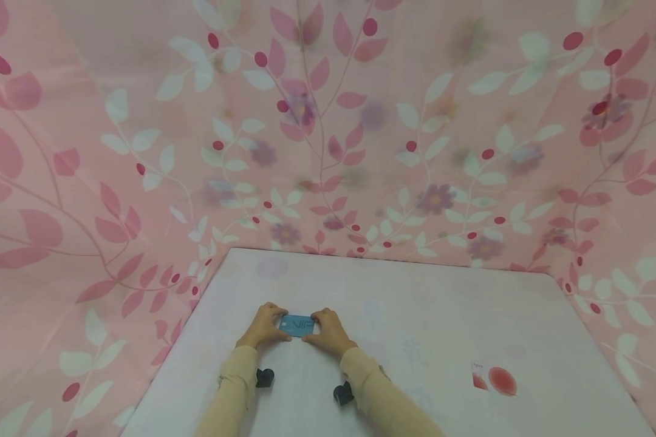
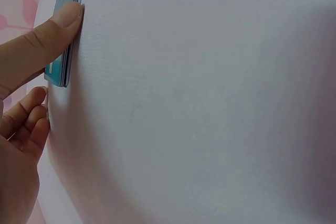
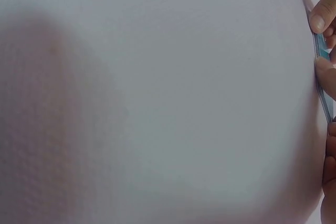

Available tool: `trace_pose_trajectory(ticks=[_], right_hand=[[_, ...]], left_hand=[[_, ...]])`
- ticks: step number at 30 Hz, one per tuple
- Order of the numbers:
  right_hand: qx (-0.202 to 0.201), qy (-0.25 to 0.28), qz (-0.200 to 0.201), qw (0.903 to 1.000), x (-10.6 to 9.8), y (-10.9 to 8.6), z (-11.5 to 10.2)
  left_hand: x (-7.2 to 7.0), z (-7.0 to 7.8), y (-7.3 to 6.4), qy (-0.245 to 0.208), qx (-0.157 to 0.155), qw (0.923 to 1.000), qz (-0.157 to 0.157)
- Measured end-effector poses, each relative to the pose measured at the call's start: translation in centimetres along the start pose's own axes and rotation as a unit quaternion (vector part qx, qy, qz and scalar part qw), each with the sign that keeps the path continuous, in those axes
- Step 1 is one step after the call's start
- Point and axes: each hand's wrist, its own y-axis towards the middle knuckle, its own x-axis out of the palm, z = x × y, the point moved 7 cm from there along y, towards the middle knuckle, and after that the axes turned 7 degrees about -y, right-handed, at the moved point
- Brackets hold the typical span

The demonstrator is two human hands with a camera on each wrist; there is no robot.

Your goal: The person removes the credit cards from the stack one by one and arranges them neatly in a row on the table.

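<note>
A stack of blue cards (image 1: 297, 326) with "VIP" lettering and a pale square lies flat near the middle of the white table. My left hand (image 1: 263, 326) holds its left end between thumb and fingers. At the other end, my right hand (image 1: 330, 332) grips it the same way. Seen from the left wrist, several thin layers show along the stack's edge (image 2: 65, 51), with the left thumb (image 2: 67, 17) against it. Both thumbs touch the stack's long near edge (image 3: 324, 100) in the right wrist view; part of the stack is hidden by fingers.
On the right of the white table (image 1: 415, 303) lies a flat print (image 1: 502, 381) with red round shapes. Pink floral curtains (image 1: 328, 121) surround the table at the back and sides. Black devices (image 1: 265, 377) sit under both wrists.
</note>
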Motion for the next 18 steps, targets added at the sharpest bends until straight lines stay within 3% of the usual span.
trace_pose_trajectory(ticks=[12, 18], right_hand=[[0.026, 0.029, -0.017, 0.9991, -0.13, 0.25, 0.18], [0.031, 0.055, -0.021, 0.9978, 0.02, 0.40, 0.35]], left_hand=[[-0.21, 0.28, -0.02, -0.009, 0.009, 0.9999, 0.009], [-0.14, 0.33, -0.19, -0.024, -0.008, 0.9997, 0.008]])
